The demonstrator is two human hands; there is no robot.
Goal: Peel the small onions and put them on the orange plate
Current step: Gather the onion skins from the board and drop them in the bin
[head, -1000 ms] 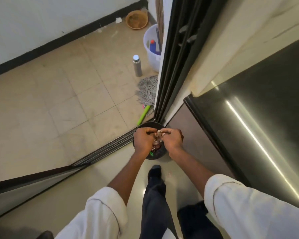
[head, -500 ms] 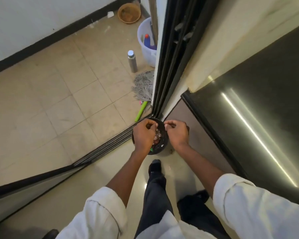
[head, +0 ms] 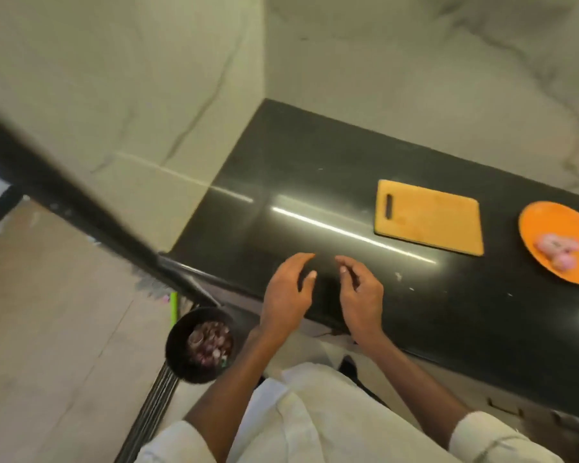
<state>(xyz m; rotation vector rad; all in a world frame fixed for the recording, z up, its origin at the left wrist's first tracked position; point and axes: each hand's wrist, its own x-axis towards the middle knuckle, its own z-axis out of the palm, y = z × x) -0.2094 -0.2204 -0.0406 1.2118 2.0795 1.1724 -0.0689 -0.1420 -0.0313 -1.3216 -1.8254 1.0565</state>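
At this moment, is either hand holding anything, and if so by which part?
Nothing is held. The left hand and right hand hover over the black stone counter with loosely curved, empty fingers.

Glossy black stone counter [head: 315, 182], matt wooden board [head: 428, 217]

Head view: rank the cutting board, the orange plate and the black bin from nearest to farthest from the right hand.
From the right hand:
1. Cutting board, up and to its right on the dark counter.
2. Black bin, down to its left on the floor, past the left hand, holding onion skins.
3. Orange plate, far right on the counter, with peeled onions on it.
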